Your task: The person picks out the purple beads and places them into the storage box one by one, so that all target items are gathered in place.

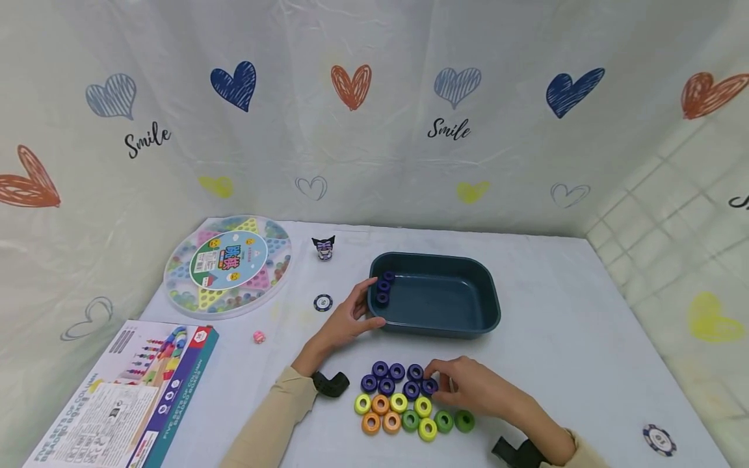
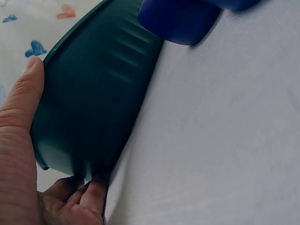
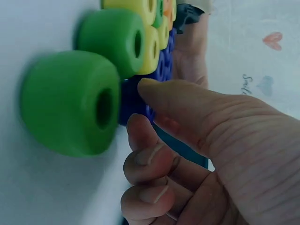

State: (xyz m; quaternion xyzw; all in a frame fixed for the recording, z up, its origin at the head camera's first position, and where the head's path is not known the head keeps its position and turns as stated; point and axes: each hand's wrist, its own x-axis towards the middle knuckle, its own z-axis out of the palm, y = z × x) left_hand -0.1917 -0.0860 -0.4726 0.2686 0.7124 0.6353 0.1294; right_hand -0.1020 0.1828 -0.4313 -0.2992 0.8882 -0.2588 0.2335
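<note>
Blue bead (image 1: 430, 392): rightmost of the seven blue beads outside the tray; stands on the tabletop, hole facing up; no marked long axis
Right hand (image 1: 475, 389): at the right of the blue bead and the nearer of the two; thumb and forefinger pinch the bead, the other fingers curled beneath in the right wrist view; firmness of grip cannot be told
Governing relation: the blue bead lies left of the right palm, between thumb and forefinger; the tray (image 1: 450, 305) lies beyond it, long axis left to right
Neighbouring beads: yellow beads (image 1: 427, 435), orange beads (image 1: 391, 429) and green beads (image 1: 465, 426) are grouped on the near side of the blue ones
Tray contents: three blue beads (image 1: 383, 286) in a short line against the left inner wall
Left hand (image 1: 345, 320): grips the left end of the tray, thumb and fingers apart with the wall between them
Surface: white cloth (image 1: 550, 325), bearing a round game board (image 1: 275, 227) at far left, a flat box (image 1: 137, 400) at near left, a small figurine (image 1: 324, 248), a pink piece (image 1: 259, 337) and two chips (image 1: 659, 440)
Room: pale curtain (image 1: 392, 32) printed with hearts and "Smile", hanging behind the table
</note>
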